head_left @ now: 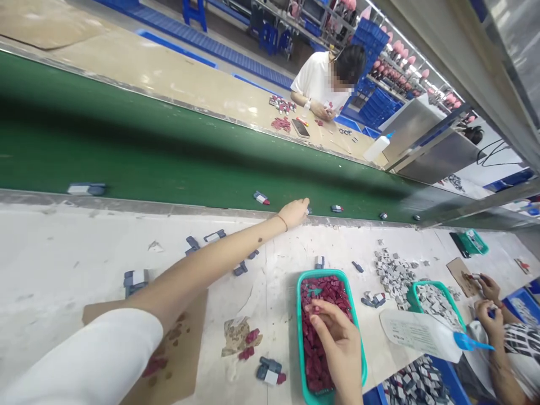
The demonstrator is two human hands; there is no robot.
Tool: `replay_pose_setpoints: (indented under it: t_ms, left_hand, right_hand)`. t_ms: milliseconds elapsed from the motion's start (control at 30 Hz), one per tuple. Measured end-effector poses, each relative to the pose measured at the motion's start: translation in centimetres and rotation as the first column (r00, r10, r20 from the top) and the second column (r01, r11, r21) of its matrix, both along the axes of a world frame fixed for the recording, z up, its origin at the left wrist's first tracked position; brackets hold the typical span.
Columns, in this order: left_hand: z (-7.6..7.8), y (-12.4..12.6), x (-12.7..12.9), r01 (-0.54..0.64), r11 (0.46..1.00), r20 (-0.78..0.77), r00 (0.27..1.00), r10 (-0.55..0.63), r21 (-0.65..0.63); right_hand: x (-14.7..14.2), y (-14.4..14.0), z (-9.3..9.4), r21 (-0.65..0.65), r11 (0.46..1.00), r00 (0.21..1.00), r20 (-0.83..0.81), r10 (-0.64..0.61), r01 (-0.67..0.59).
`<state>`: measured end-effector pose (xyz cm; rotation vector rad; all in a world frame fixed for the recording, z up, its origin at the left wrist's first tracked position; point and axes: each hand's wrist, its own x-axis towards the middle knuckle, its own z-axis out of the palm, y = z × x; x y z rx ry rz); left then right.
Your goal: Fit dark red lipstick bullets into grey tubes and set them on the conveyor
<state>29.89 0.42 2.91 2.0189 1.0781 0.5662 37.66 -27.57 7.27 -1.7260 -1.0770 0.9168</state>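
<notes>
Presently, I judge the step in hand to be setting an assembled piece off at the belt while the other hand draws fresh stock. The left hand (294, 213) is stretched far forward across the white bench (76, 253) to the near edge of the green conveyor belt (139, 152); its fingers are loosely curled, and a small dark piece (309, 211) lies just at the fingertips. I cannot tell whether the hand grips that piece or has let go of it. The right hand (337, 343) rests in the teal tray (300, 315), fingers bent narrowly down onto the dark red parts (327, 289) that fill it; it touches them, but whether one is pinched I cannot tell. Further finished pieces sit spaced along the belt, among them a grey-and-red assembly (261, 197) and another grey piece (336, 208). Loose grey clips (215, 235) lie on the bench under the outstretched arm, and a brown card with red smears (177, 343) lies near the body. To the right, a co-worker's hands (489, 298) work beside a second teal tray (415, 292) and a white squeeze bottle (422, 334). The next move, in my judgement, calls for a clean release on the belt and a single red part separated from the heap.
</notes>
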Motion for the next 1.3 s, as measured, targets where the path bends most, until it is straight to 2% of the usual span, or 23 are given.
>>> replay_pose_setpoints:
  t_ms: [67,133,200,333,400,467,533,600,667,767,867,933,1033,1133,1200,1300]
  left_hand:
    - [0.3,-0.5,-1.3,0.002,0.994,0.098,0.995,0.008,-0.110]
    - [0.8,-1.3,-3.9,0.002,0.975,0.193,0.980,0.042,-0.223]
    - [1.4,-2.5,-7.7,-0.001,0.947,0.276,0.957,0.095,-0.322]
    - [2.7,-6.4,-17.1,-0.020,0.891,0.375,0.903,0.210,-0.453]
    - [2.8,-8.7,-21.7,-0.069,0.861,0.388,0.873,0.297,-0.504]
    - [2.7,-11.0,-25.6,-0.177,0.810,0.375,0.817,0.437,-0.559]
    - [2.5,-13.2,-28.7,-0.293,0.738,0.344,0.741,0.577,-0.608]
    - [2.2,-15.0,-30.7,-0.357,0.673,0.317,0.677,0.664,-0.648]
    - [1.9,-16.7,-32.0,-0.353,0.634,0.311,0.646,0.698,-0.688]
    - [1.2,-18.6,-32.5,-0.315,0.611,0.324,0.628,0.708,-0.726]
    - [0.3,-19.9,-32.4,-0.270,0.601,0.351,0.607,0.713,-0.753]
    - [-0.1,-20.5,-32.2,-0.233,0.590,0.361,0.603,0.711,-0.773]
    - [-0.4,-21.0,-32.0,-0.174,0.561,0.352,0.620,0.701,-0.810]
    - [-0.6,-21.2,-31.8,-0.129,0.551,0.350,0.650,0.675,-0.824]
    - [-0.6,-21.4,-31.6,-0.147,0.596,0.362,0.673,0.645,-0.790]
    - [-0.7,-21.8,-31.3,-0.231,0.721,0.359,0.744,0.564,-0.654]
  right_hand:
    - [-1.3,-0.2,-0.1,0.005,0.999,0.997,-0.066,0.037,-0.037]
    - [-2.7,-0.1,-0.5,0.006,0.996,0.991,-0.091,0.093,-0.093]
    - [-4.2,0.4,-0.9,0.028,0.985,0.982,-0.084,0.170,-0.169]
    - [-7.7,2.3,-1.5,0.123,0.950,0.957,0.009,0.288,-0.287]
    - [-9.6,3.3,-1.6,0.131,0.916,0.925,0.069,0.374,-0.380]
    - [-11.6,4.2,-1.8,0.131,0.871,0.880,0.095,0.465,-0.474]
    - [-13.6,4.8,-2.1,0.164,0.825,0.842,0.109,0.529,-0.540]
    - [-15.3,5.2,-2.5,0.211,0.756,0.784,0.159,0.600,-0.620]
    - [-16.6,5.4,-3.0,0.232,0.661,0.700,0.256,0.667,-0.714]
    - [-17.9,5.7,-3.7,0.208,0.529,0.562,0.432,0.705,-0.823]
    - [-18.5,5.8,-4.3,0.173,0.433,0.446,0.588,0.675,-0.884]
    - [-18.6,5.8,-4.5,0.133,0.396,0.382,0.651,0.656,-0.909]
    - [-18.8,5.8,-4.6,0.090,0.364,0.325,0.677,0.660,-0.927]
    - [-18.9,5.8,-4.5,0.099,0.374,0.336,0.683,0.648,-0.922]
    - [-18.8,5.8,-4.5,0.100,0.402,0.365,0.652,0.665,-0.910]
    - [-18.3,6.0,-4.3,0.133,0.451,0.448,0.533,0.718,-0.882]
